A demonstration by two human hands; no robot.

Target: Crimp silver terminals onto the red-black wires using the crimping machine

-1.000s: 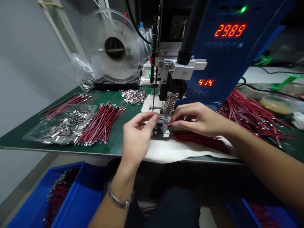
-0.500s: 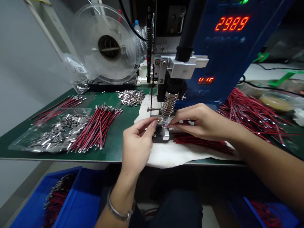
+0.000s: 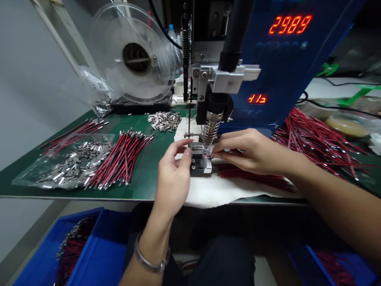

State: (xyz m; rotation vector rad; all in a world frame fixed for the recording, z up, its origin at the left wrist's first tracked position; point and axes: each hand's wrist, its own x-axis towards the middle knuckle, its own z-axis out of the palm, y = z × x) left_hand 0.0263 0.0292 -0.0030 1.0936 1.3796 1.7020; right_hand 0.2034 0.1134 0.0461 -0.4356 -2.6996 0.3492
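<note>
My right hand (image 3: 247, 153) pinches a thin red wire (image 3: 208, 155) at the right side of a small metal fixture (image 3: 201, 161). The wire's end lies over the fixture's light metal block. On the left side, my left hand (image 3: 174, 171) has its thumb and forefinger apart, close to the fixture, with nothing visible between them. Directly above the fixture hangs the spring-wrapped tip holder (image 3: 212, 125) of a soldering machine (image 3: 268, 67). A row of red and black wires (image 3: 253, 176) lies under my right hand on a white cloth (image 3: 217, 192).
To the left lie a bundle of wires with metal ends (image 3: 120, 159), a plastic bag of small metal parts (image 3: 80, 163) and a loose pile of them (image 3: 163, 120). More wires (image 3: 315, 143) heap up at right. A clear reel (image 3: 104, 47) stands behind. Blue bins (image 3: 110, 238) sit below the table.
My left thumb and forefinger have parted and drawn slightly left off the fixture, uncovering its top. My right hand stays almost in place with the wire. The lower display's reading has changed.
</note>
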